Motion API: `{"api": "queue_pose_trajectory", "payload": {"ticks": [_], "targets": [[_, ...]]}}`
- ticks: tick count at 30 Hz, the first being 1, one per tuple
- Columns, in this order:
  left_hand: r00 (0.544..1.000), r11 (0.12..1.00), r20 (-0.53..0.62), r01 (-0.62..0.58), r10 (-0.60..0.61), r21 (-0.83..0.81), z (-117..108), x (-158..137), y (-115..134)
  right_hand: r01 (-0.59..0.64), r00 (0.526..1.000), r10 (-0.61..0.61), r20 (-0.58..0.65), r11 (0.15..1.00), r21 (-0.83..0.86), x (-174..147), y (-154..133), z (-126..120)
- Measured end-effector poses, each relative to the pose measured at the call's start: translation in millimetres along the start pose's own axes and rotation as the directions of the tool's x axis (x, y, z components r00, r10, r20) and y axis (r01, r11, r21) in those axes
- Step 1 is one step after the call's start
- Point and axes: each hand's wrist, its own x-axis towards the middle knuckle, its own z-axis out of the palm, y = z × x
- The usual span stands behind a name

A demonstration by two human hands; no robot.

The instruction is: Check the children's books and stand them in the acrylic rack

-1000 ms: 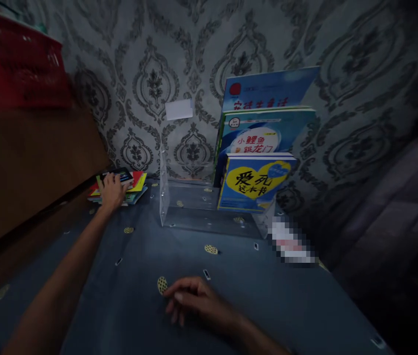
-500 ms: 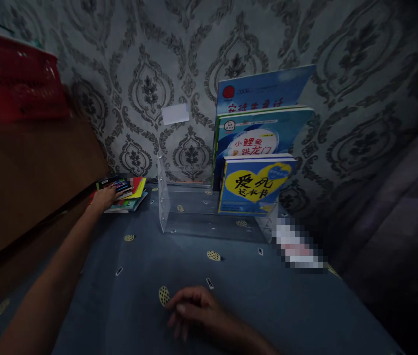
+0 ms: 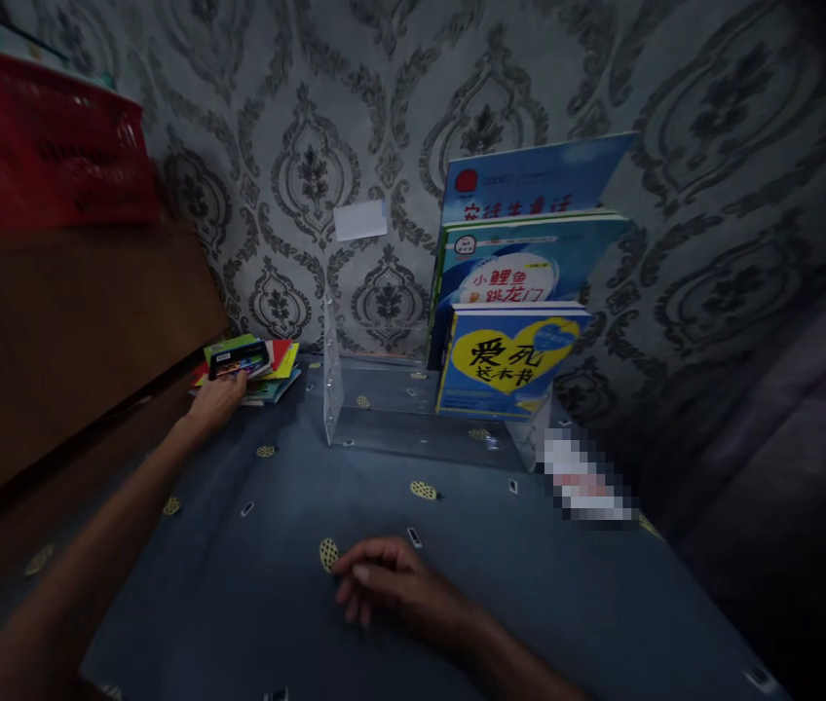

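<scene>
Book pile [image 3: 258, 362]: is lying flat at 9 o'c on patterned cloth [image 3: 274, 584], nr the brown panel [image 3: 84, 360]; red, yellow + green covers are poking out at odd angles.
Black-covered book [image 3: 236, 357]: is topping the pile, its near edge facing approx. 6 o'c.
L hand [image 3: 217, 397]: is touching that near edge; fingers are looking close tog., but can't tell if clamped or just resting (too dark/small).
R hand [image 3: 398, 584]: is hovering or resting at 6 o'c, can't tell wh.; holding nil, fingers loosely bent, a bit apart.
Clear rack [image 3: 417, 433]: is standing nr dial centre, w/ heart-cover book [image 3: 515, 360] in front, teal book [image 3: 578, 253] mid, blue book [image 3: 566, 170] rear, all leaning at approx. 2 o'c.
Surrounds: red basket [image 3: 62, 146] is sitting at 10 o'c; white tag [image 3: 360, 221] is showing on wall at 11; pixelated item [image 3: 581, 477] is lying at 4.
Pile handling (judgmt): pile is looking slip-prone, so best be pinching the top bk only, thumb vs. fingers, keeping it level; dragging is risking a slide.
</scene>
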Motion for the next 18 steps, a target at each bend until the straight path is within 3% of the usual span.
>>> {"api": "queue_pose_trajectory", "payload": {"ticks": [7, 11, 14, 18], "targets": [[0.999, 0.999, 0.019, -0.034, 0.033, 0.010, -5.3, -67.8, 30.1, 0.023, 1.000, -0.023, 0.019, 1.000, -0.021, 0.6, -0.8, -0.4], [0.995, 0.988, -0.020, -0.097, 0.095, -0.122, 5.0, -127.9, 50.3, 0.014, 1.000, -0.014, 0.016, 1.000, -0.014, -0.1, -1.5, -0.2], [0.980, 0.942, -0.022, -0.196, 0.198, -0.272, 19.4, -181.0, 68.5, 0.011, 1.000, -0.011, 0.014, 1.000, 0.010, -0.9, -3.0, 0.0], [0.929, 0.878, -0.113, -0.371, 0.353, -0.302, 26.4, -240.3, 99.4, 0.009, 0.999, -0.011, 0.039, 0.998, 0.061, -2.9, -8.5, 0.6]]}}
